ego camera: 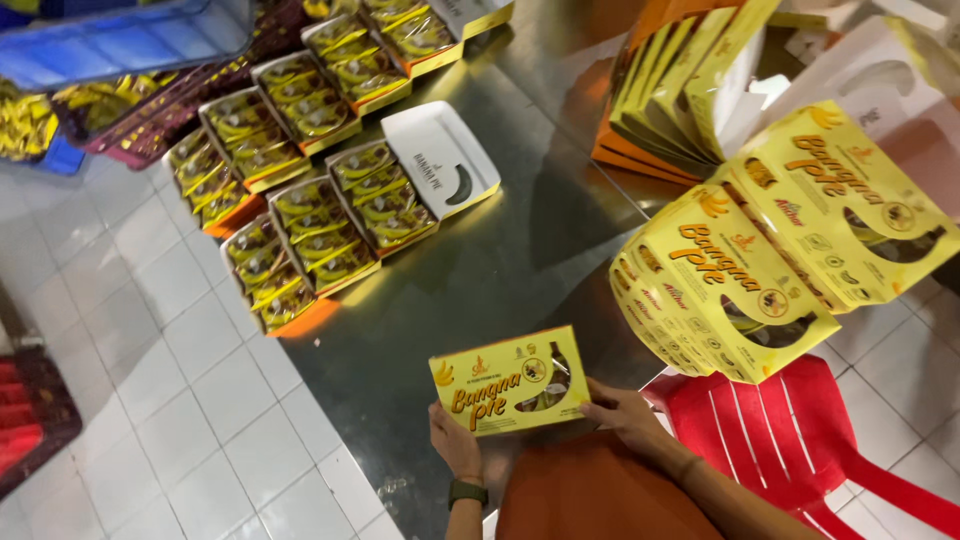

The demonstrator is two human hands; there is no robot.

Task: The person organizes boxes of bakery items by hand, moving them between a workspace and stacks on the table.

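Holding a closed yellow pie box (pixel 510 381) at lower centre, left hand (pixel 455 443) and right hand (pixel 620 412) grip its short ends, fingers curled. Risk: box sits over the steel table (pixel 500 260) edge; a loosened grip could drop it onto the white floor tiles (pixel 190 400).
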